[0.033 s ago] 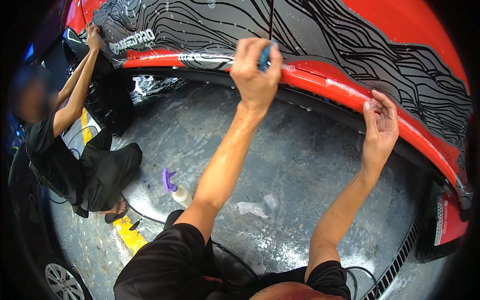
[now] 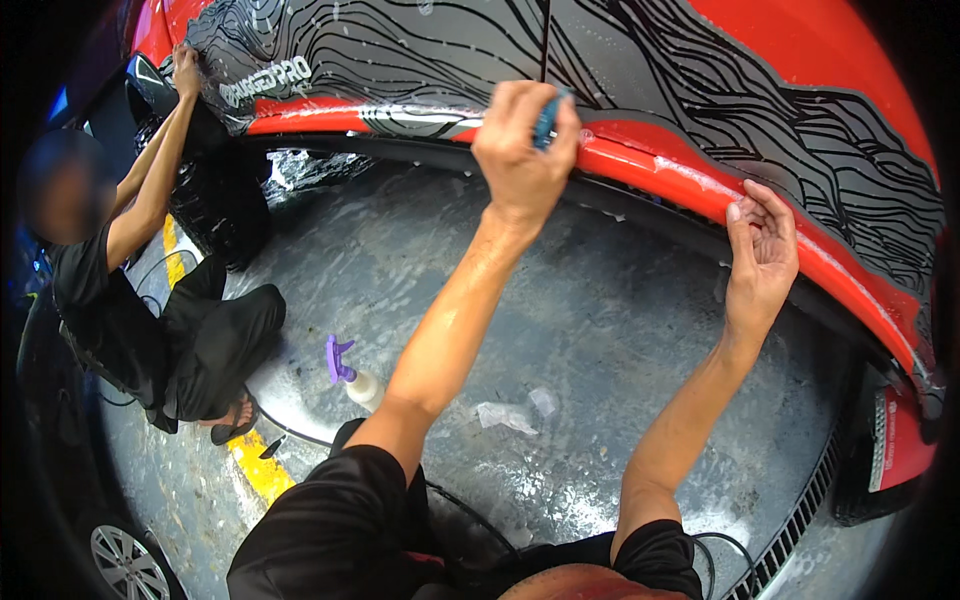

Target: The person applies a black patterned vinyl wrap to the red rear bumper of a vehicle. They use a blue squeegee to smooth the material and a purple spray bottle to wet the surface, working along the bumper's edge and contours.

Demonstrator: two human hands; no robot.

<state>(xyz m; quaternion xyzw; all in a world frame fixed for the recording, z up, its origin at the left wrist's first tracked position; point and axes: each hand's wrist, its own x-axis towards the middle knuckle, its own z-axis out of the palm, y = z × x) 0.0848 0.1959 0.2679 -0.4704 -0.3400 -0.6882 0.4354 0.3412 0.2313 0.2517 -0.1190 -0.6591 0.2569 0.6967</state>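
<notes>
My left hand [image 2: 525, 145] grips a small teal squeegee [image 2: 545, 118], partly hidden by my fingers, at the lower edge of the car's side. There the grey panel with black wavy lines [image 2: 640, 60] meets the glossy red sill [image 2: 655, 178], which has whitish foam and wet streaks along it. Farther right, my right hand [image 2: 762, 235] touches the sill with its fingertips. Its fingers are loosely bent, thumb apart from them, with nothing visible between.
A co-worker [image 2: 120, 310] sits at the left, one hand against the car near its wheel [image 2: 215, 200]. A purple-topped spray bottle [image 2: 362, 388] stands by my left arm. Crumpled clear film [image 2: 505, 417] and a black hose [image 2: 470, 515] lie on the wet floor. A drain grate [image 2: 805, 510] runs at right.
My left hand with the squeegee has shifted slightly right and down along the car's lower edge. My right hand has stayed in place.
</notes>
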